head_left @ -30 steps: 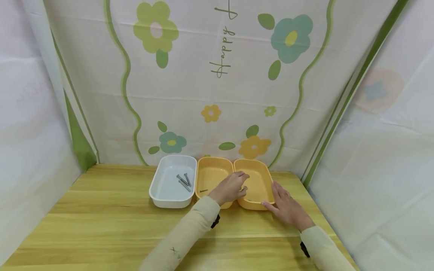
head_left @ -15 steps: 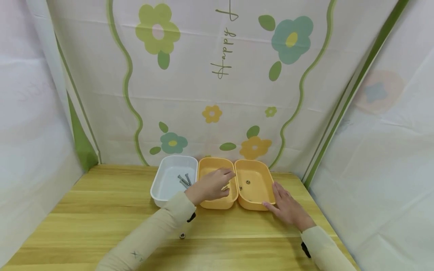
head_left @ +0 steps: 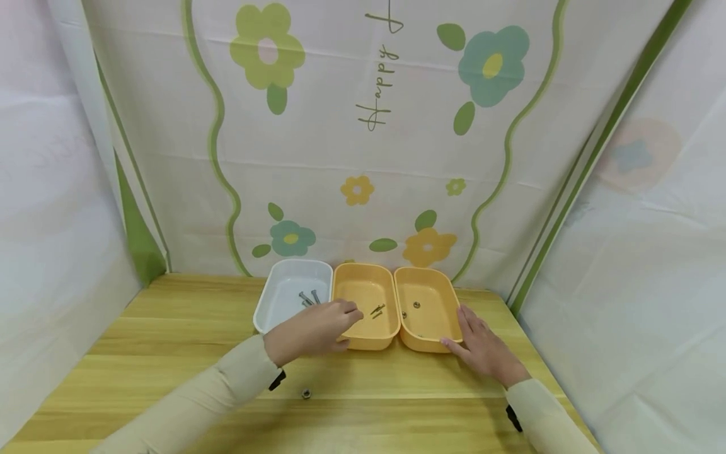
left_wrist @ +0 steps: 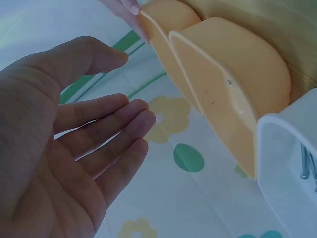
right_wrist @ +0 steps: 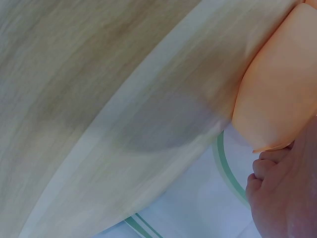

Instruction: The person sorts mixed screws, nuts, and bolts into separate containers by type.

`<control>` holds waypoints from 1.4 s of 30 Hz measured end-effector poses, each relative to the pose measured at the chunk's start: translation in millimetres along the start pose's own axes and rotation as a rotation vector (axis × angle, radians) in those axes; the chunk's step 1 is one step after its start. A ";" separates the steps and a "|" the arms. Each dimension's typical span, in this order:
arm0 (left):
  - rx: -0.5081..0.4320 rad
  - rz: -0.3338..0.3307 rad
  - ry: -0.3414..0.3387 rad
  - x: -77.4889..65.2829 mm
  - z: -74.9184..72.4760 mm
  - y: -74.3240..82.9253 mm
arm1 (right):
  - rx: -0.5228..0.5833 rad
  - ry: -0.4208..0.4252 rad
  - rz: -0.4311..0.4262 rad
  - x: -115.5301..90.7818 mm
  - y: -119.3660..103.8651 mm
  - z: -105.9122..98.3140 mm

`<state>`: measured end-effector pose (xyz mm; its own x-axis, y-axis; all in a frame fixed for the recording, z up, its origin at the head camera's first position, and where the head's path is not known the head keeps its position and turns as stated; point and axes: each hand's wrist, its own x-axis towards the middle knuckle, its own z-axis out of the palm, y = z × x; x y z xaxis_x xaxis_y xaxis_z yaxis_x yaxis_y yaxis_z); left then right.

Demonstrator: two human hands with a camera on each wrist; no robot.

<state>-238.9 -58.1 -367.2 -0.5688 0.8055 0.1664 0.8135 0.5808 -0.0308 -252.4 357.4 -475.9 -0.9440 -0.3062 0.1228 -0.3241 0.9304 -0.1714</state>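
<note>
In the head view, my left hand [head_left: 314, 331] hovers over the near left part of the middle yellow tray [head_left: 365, 343]. The left wrist view shows its fingers loosely extended and nothing held. Several small brass-coloured screws [head_left: 377, 311] lie in that tray. At the right yellow tray [head_left: 433, 344], my right hand [head_left: 490, 353] rests against the near right corner, thumb at the front and fingers along the side. Two nuts [head_left: 416, 305] show in that tray, plus a tiny unclear piece near its front. Grey bolts [head_left: 306, 299] lie in the white tray [head_left: 272, 277], partly hidden by my left hand.
The three trays stand side by side at the back of the wooden table [head_left: 363, 416], close to a flower-printed cloth [head_left: 317, 145]. A loose nut [head_left: 306, 393] lies on the table in front of them. Cloth walls rise at the left and right.
My left hand has moved left from the right yellow tray, across the middle one, leaving brass-coloured screws visible there. The nut on the table has come into view. My right hand has stayed put.
</note>
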 end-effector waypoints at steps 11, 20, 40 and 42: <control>-0.015 0.000 -0.142 -43.9 15.2 -1.5 | -0.005 -0.005 -0.003 -0.4 2.6 0.3; -0.096 0.004 -0.176 -63.8 37.2 -9.3 | -0.005 0.003 -0.008 0.2 4.4 -0.7; -0.280 -0.029 -0.149 -81.6 84.6 -9.4 | 0.000 0.001 -0.004 1.2 6.5 1.6; -0.293 -0.036 -0.151 -80.9 87.0 -10.3 | 0.003 -0.002 -0.002 1.4 6.5 1.7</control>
<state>-211.8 -119.0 -466.1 -0.5913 0.8063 0.0133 0.7805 0.5681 0.2609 -255.9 362.7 -478.5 -0.9435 -0.3084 0.1209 -0.3261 0.9291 -0.1745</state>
